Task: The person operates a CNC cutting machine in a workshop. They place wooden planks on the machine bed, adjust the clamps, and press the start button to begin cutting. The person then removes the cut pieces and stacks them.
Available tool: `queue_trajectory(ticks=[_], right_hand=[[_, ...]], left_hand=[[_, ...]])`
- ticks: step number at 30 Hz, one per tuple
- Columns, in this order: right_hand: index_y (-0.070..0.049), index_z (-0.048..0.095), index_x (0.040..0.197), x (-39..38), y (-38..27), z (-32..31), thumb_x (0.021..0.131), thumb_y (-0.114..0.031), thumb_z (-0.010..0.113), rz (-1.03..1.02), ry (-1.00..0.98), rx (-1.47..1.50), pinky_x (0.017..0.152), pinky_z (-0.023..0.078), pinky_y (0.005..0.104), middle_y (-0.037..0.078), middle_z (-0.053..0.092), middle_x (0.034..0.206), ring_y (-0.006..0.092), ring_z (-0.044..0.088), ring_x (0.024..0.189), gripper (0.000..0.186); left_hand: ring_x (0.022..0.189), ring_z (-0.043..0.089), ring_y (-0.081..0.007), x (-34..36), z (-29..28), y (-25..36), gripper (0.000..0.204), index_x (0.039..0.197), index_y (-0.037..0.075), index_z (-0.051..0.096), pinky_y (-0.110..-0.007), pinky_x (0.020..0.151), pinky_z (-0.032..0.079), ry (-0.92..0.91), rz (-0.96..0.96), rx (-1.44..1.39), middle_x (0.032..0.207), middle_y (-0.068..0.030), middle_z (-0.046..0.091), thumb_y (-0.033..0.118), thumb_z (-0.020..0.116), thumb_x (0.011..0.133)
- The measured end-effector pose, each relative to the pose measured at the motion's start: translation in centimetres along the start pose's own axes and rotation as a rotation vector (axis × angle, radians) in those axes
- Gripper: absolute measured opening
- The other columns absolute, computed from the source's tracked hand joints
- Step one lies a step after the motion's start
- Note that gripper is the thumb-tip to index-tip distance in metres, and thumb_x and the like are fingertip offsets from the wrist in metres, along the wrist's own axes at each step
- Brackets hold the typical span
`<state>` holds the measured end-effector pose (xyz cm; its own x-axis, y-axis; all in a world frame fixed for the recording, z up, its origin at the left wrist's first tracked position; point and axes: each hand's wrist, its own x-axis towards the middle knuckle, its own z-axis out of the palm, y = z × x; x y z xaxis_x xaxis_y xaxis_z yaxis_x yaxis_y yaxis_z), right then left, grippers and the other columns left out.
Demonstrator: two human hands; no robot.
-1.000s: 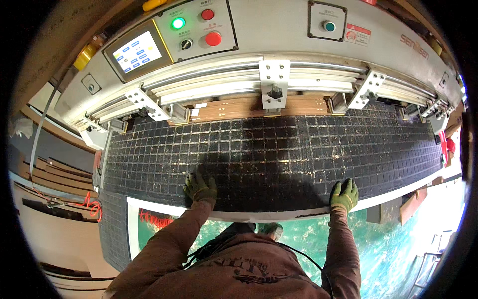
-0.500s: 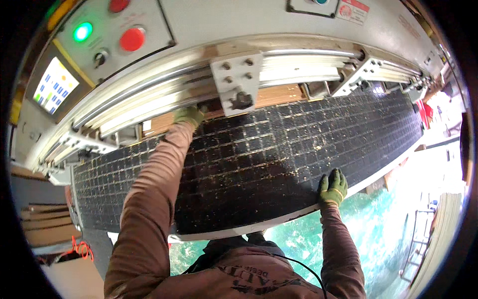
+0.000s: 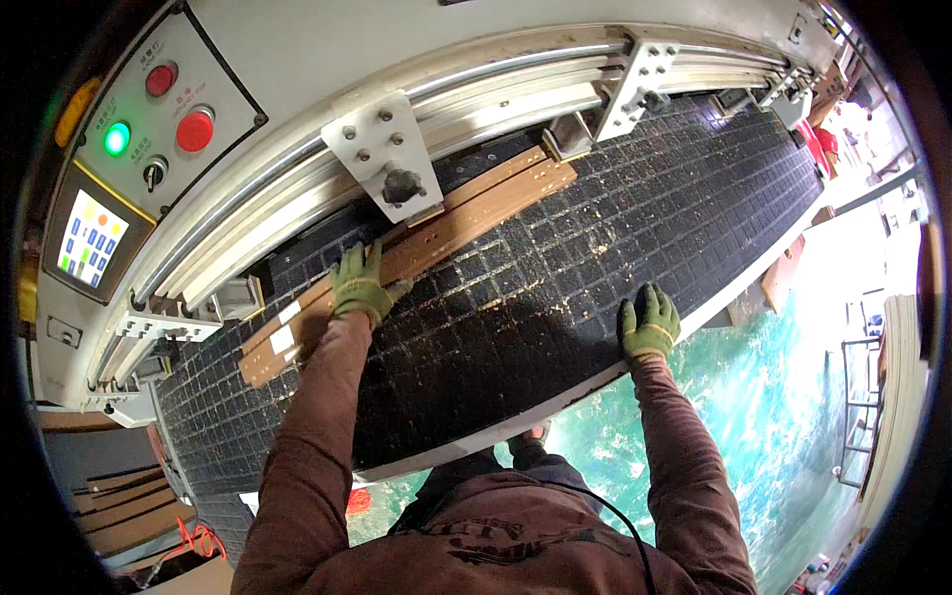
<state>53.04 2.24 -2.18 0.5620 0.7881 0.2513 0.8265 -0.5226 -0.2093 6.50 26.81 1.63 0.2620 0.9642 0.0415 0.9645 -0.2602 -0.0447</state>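
Observation:
My left hand [image 3: 359, 283], in a green glove, lies on long brown wooden boards [image 3: 476, 203], fingers apart. The boards sit beneath the machine's front rail; their left part carries white labels [image 3: 286, 328] and small holes show toward the right end. A white bracket with a dark knob [image 3: 402, 185] stands just above them. My right hand [image 3: 647, 322], also gloved, rests open on the black gridded bed [image 3: 694, 198] close to its front edge.
The grey machine body holds a screen [image 3: 91, 238], red buttons [image 3: 194, 128] and a green lit button [image 3: 117, 139]. Other brackets [image 3: 630, 89] line the rail. Brown panels [image 3: 119, 496] are stacked at lower left, pale sheets [image 3: 892, 397] at right, beside a green mottled floor [image 3: 754, 397].
My left hand has gone from the bed to the boards, which now lie farther out from under the rail, their labeled part exposed. The head view has turned.

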Motion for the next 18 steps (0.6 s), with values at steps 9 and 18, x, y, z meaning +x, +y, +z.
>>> queue_trajectory(ticks=[9,18], right_hand=[[-0.011,0.064,0.143,0.2,-0.6,-0.8,0.093,-0.048,0.069,0.017,-0.015,0.013,0.119,0.039,0.0525,0.017,0.062,0.147,0.0400,0.054,0.138,0.062],[-0.009,0.067,0.141,-0.2,0.8,0.6,0.095,-0.048,0.068,-0.069,0.053,0.002,0.116,0.042,0.0531,0.019,0.064,0.144,0.0422,0.056,0.134,0.060]], left_hand=[[0.130,0.054,-0.0402,-10.6,0.0,2.1,0.086,0.141,0.008,0.065,-0.057,0.111,0.045,-0.034,0.128,-0.214,0.139,-0.0175,0.060,0.057,0.089,0.075],[0.146,0.042,-0.0402,-15.0,-0.7,2.5,0.084,0.145,0.011,0.063,-0.056,0.123,0.033,0.037,0.042,-0.383,0.156,-0.0133,0.051,0.064,0.081,0.083]])
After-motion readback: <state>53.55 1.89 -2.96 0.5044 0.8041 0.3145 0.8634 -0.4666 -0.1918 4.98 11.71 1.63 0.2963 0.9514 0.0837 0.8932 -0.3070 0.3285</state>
